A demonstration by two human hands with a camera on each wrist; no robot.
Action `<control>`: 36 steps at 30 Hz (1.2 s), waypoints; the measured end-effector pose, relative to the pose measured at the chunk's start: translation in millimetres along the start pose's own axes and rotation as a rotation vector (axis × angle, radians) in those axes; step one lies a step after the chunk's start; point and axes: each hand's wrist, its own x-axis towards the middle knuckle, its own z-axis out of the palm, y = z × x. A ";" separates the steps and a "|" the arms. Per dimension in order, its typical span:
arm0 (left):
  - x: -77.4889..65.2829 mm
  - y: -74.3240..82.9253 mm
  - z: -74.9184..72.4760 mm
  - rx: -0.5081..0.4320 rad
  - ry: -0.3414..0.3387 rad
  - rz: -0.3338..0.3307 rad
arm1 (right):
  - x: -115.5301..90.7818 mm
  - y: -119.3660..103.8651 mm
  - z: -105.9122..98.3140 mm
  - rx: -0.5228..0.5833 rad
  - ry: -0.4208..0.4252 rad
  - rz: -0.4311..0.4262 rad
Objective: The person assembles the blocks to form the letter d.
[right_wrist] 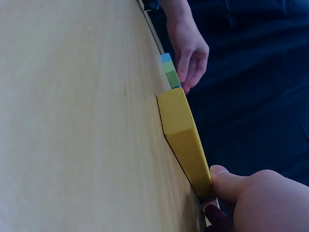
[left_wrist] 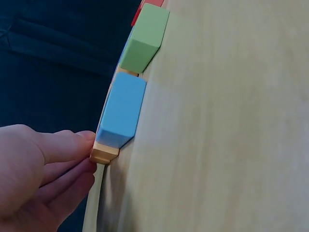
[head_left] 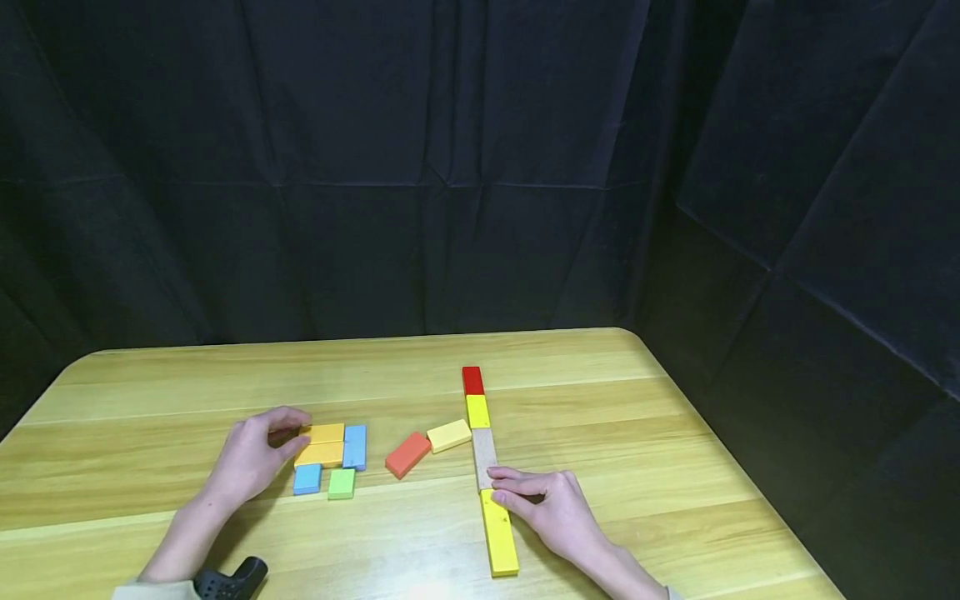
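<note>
On the left of the head view, my left hand (head_left: pixel 251 454) pinches the left end of the farther orange block (head_left: pixel 326 433). A second orange block (head_left: pixel 321 454) lies against it, with a blue block (head_left: pixel 355 447) along their right ends. Nearer me lie a small blue block (left_wrist: pixel 123 106) and a green block (left_wrist: pixel 147 36). My right hand (head_left: pixel 551 508) touches the right side of a line of blocks. Its thumb rests at the far end of the long yellow block (right_wrist: pixel 181 130), and a fingertip touches the plain wooden block (head_left: pixel 483 454).
The line continues away from me with a small yellow block (head_left: pixel 477 411) and a red block (head_left: pixel 472 381). Between the groups lie an orange-red block (head_left: pixel 408 455) and a pale yellow block (head_left: pixel 448 436). Dark cloth (head_left: pixel 360 250) hangs behind the wooden table (head_left: pixel 645 400).
</note>
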 end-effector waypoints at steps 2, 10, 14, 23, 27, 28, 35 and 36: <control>0.6 -0.6 0.5 -0.006 -0.004 0.001 | 0.0 -0.1 -0.1 -0.001 0.000 0.000; 0.9 -2.9 0.5 -0.027 -0.010 -0.021 | -0.5 0.5 0.3 0.008 -0.005 0.009; 0.0 -3.2 -1.0 -0.019 -0.006 -0.040 | -0.4 1.3 0.6 0.006 -0.009 0.015; -0.9 -2.6 -3.1 -0.011 0.025 -0.088 | -0.1 1.3 -0.2 -0.013 -0.005 0.012; -0.7 -2.7 -1.5 0.026 0.053 -0.092 | -0.2 1.0 -0.6 -0.013 -0.005 0.014; -0.7 -2.4 -0.9 0.031 0.058 -0.093 | -0.2 0.9 -0.6 -0.013 -0.005 0.013; -0.4 -0.6 4.7 -0.022 0.043 -0.093 | -0.2 0.9 -0.6 -0.011 -0.006 0.014; -0.2 -0.3 4.9 -0.027 0.042 -0.097 | -0.2 0.8 -0.6 -0.012 -0.006 0.014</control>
